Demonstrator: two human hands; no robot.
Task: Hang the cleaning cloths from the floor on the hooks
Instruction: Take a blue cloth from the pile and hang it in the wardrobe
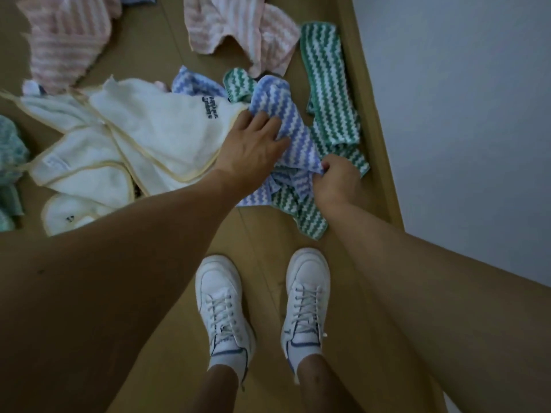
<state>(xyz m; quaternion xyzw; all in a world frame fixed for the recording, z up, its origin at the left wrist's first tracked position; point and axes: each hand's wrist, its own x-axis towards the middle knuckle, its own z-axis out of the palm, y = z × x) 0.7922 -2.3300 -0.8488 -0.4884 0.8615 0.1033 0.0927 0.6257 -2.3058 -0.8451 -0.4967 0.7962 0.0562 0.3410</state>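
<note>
Down on the wooden floor (143,55), just beyond a pair of white sneakers (223,308), both hands are into the pile. Left hand (253,147) reaches out from the near left, fingers spread and curling down onto the blue-and-white striped cloth (283,114), pressing its bunched upper part; whether the fingers have actually closed round the fabric, I cannot tell. Right hand (337,181), a little nearer and to the right, is pinched tight on the lower edge of that same blue cloth, thumb and fingertips clamped on the fabric. The two hands sit apart, the cloth stretched between them.

That blue cloth lies crumpled on top of a green-and-white striped cloth (328,93), which runs from far to near along the baseboard (372,114) beside the pale wall (462,114) on the right, with its near end poking out below the right wrist. Left of the hands, touching the blue cloth, sprawl the white cloths with yellow trim (134,138), overlapping one another, dark lettering on one of them. Farther off, two pink striped cloths: one (238,28) just beyond the green cloth, another (65,40) at the far left. At the left edge, a teal cloth (12,150) is only partly in view.
</note>
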